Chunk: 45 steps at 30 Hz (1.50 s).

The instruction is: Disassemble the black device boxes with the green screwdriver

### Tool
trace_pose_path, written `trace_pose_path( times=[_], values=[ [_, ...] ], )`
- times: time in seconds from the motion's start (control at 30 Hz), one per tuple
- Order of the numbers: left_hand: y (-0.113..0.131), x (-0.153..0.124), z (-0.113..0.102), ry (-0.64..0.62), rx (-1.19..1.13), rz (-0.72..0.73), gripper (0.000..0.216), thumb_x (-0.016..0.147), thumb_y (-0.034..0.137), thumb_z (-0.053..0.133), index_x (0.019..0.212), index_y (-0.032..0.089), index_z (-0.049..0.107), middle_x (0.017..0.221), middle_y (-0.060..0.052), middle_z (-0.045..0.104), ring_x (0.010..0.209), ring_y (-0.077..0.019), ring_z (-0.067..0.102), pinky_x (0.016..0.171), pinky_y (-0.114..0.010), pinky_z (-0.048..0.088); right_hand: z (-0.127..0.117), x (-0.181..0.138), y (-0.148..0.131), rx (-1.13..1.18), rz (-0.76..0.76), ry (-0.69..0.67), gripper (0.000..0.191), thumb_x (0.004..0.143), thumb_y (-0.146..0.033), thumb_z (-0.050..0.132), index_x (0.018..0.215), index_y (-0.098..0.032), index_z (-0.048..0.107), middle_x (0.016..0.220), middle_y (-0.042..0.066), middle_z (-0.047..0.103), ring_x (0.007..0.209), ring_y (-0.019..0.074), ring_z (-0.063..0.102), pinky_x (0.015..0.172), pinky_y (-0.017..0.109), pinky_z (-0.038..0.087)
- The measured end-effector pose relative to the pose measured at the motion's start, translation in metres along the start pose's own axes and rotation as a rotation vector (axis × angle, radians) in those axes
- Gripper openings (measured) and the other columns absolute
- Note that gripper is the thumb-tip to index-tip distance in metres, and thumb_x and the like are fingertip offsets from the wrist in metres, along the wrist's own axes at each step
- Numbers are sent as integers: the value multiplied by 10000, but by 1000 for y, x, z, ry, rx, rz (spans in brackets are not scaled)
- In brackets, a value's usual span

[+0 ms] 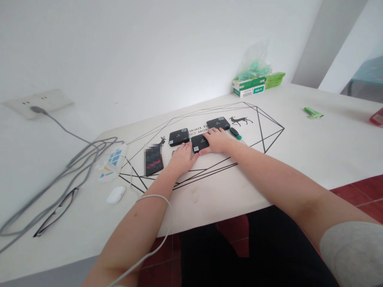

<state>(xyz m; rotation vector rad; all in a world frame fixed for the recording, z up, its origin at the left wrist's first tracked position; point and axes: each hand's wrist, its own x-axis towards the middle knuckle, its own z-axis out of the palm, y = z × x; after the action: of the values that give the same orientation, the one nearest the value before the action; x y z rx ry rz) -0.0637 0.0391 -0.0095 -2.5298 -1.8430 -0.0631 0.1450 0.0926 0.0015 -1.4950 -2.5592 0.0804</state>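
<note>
Three flat black boxes with rounded corners, like TV set-top boxes, lie on the white table. My right hand (218, 141) spans the near box (197, 143), its thumb at the front edge and its fingers along the far side. My left hand (182, 159) rests just in front of the left box (178, 136), fingers stretched out, thumb close to the near box's corner. Its fingertips partly cover a small dark thing I cannot make out. Behind my right fingers sits the third box (218, 122). A green-and-black screwdriver handle (235, 133) lies right of that hand.
Left of my hands are a phone (154, 160), a white earbud case (116, 195), a power strip (112, 163), grey cables and black glasses (56, 212). Green-white cartons (249, 86) stand by the wall. A green packet (313, 113) lies right. A white cord crosses my left forearm.
</note>
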Motion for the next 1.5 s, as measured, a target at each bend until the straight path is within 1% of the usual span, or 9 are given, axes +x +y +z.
trace_pose_path(
  times=[0.1, 0.4, 0.57, 0.7, 0.8, 0.93, 1.07, 1.27, 1.5],
  values=[
    [7, -3, -3, -12, -24, -35, 676, 1070, 474, 346, 1632, 103, 281, 1601, -246, 480, 1480, -372, 464, 1183, -584, 372, 2, 0, 1, 12, 7, 15, 999, 806, -885, 555, 1450, -120, 567, 1525, 279, 531, 1434, 468, 455, 1193, 643, 309],
    [15, -7, -6, -17, -16, -27, 648, 1062, 378, 389, 1656, 159, 252, 1692, -187, 373, 1505, -355, 450, 1203, -614, 353, 8, 8, 7, -11, 44, 96, 844, 866, -832, 541, 1408, -189, 617, 1506, 204, 588, 1345, 436, 526, 1074, 588, 442],
    [16, -7, -3, 54, -12, -2, 575, 1043, 335, 429, 1582, 144, 362, 1668, -202, 407, 1480, -340, 486, 1194, -595, 395, 18, 12, 0, -21, 120, 176, 738, 954, -748, 469, 1396, -171, 598, 1489, 220, 586, 1326, 419, 521, 1055, 580, 429],
    [12, -4, 3, 85, 8, 125, 438, 1033, 268, 424, 1421, 89, 519, 1707, -239, 302, 1553, -329, 370, 1222, -523, 392, 25, 17, -4, -32, 151, 205, 509, 1013, -531, 483, 1368, -184, 594, 1478, 203, 589, 1325, 410, 504, 1053, 580, 410],
    [8, -1, 7, 73, 15, 184, 392, 1042, 270, 405, 1352, 100, 573, 1689, -233, 334, 1553, -344, 351, 1226, -541, 387, 27, 19, -1, -27, 153, 232, 437, 1000, -423, 515, 1354, -179, 595, 1441, 194, 607, 1313, 395, 512, 1051, 564, 415],
    [5, 2, 11, 57, -29, 217, 414, 1053, 308, 399, 1400, 139, 549, 1598, -199, 475, 1498, -322, 424, 1216, -549, 404, 27, 22, 6, -7, 221, 245, 506, 976, -521, 561, 1328, -160, 606, 1392, 201, 621, 1308, 382, 505, 1069, 541, 402],
    [6, 2, 10, 23, -25, 214, 443, 1061, 322, 388, 1432, 125, 529, 1580, -202, 498, 1470, -319, 460, 1217, -536, 403, 27, 29, 10, 4, 369, 272, 609, 918, -648, 616, 1306, -179, 623, 1407, 201, 595, 1319, 405, 475, 1085, 571, 365],
    [10, 2, 7, 14, 14, 197, 435, 1055, 318, 394, 1419, 129, 537, 1577, -196, 506, 1448, -313, 483, 1202, -504, 417, 28, 33, 14, 1, 441, 261, 444, 976, -477, 586, 1321, -197, 592, 1437, 206, 562, 1342, 388, 451, 1102, 565, 323],
    [8, 1, 8, 10, -14, 195, 453, 1056, 327, 383, 1440, 135, 530, 1597, -192, 491, 1476, -312, 455, 1221, -510, 392, 22, 34, 40, 42, 595, 170, 868, 842, -757, 610, 1443, -142, 492, 1580, 299, 414, 1451, 506, 385, 1149, 615, 249]
  ],
)
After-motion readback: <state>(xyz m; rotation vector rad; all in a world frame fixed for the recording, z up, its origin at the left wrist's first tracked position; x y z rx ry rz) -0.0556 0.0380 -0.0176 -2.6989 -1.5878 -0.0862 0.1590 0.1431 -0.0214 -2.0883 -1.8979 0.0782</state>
